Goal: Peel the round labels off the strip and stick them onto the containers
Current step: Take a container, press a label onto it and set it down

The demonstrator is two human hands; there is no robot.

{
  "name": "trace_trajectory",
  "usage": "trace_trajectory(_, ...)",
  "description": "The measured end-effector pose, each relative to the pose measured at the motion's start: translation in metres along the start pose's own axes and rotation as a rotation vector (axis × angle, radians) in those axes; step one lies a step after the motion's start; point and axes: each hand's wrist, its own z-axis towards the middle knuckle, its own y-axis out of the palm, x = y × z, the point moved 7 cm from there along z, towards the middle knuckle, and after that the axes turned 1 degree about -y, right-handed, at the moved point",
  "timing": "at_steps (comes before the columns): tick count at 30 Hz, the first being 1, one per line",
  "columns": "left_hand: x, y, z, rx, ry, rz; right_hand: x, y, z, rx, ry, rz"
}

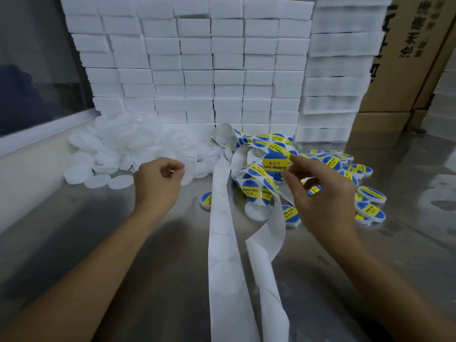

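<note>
Stacked white boxes (222,70) behind steel table (123,243) | right hand (318,193) pinches round label (275,165) above tangled strip (254,183) | left hand (158,183) loosely curled, empty, beside unlabelled containers (118,154) | advice: centre label, press flat.

The strip (227,255) runs down the table (123,280) centre, near to far. Unlabelled containers (111,149) lie far left; labelled containers (365,193) lie right. Stacked blocks (209,70) stand behind both. Cartons (407,58) stand far right.
</note>
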Motion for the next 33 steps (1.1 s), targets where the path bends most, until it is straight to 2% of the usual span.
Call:
trace_trajectory(2,0.006,0.006,-0.005,-0.050,-0.131,-0.308,0.000,-0.002,0.000,0.015,0.009,0.012)
trace_trajectory(5,0.015,0.020,-0.014,-0.161,-0.312,-0.617,0.000,-0.004,0.000,0.038,0.044,0.047)
trace_trajectory(11,0.019,0.042,-0.029,-0.308,-0.542,-0.899,0.009,0.002,-0.001,-0.028,0.219,0.144)
trace_trajectory(15,0.017,0.050,-0.036,-0.367,-0.602,-0.975,0.015,0.009,-0.003,-0.078,0.314,0.203)
trace_trajectory(23,0.020,0.056,-0.043,-0.421,-0.603,-0.995,0.022,0.006,-0.001,-0.022,0.419,0.303)
trace_trajectory(26,0.021,0.057,-0.045,-0.420,-0.607,-0.993,0.024,0.010,-0.003,-0.049,0.505,0.444)
trace_trajectory(30,0.024,0.060,-0.048,-0.456,-0.587,-0.956,0.027,0.023,-0.013,-0.125,0.709,0.659)
trace_trajectory(33,0.028,0.062,-0.052,-0.496,-0.569,-0.938,0.024,0.030,-0.019,-0.161,0.757,0.683)
